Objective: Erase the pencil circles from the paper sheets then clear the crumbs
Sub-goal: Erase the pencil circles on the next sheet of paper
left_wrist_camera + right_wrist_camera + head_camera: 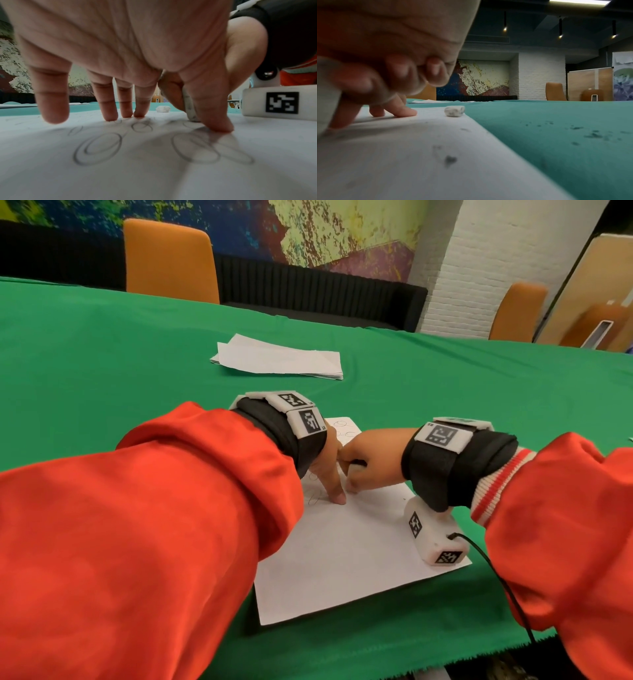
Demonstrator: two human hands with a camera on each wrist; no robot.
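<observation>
A white paper sheet lies on the green tablecloth in front of me. Pencil circles cover the part under my hands, and more circles show at its far end. My left hand presses the sheet down with straight, spread fingers. Just to its right, my right hand grips a white eraser, whose tip touches the paper beside my left thumb. In the right wrist view my right hand is curled.
A small worn eraser piece sits near the sheet's far right edge. Dark crumbs lie on the paper and on the cloth to the right. A stack of paper sheets lies further back. Orange chairs stand behind the table.
</observation>
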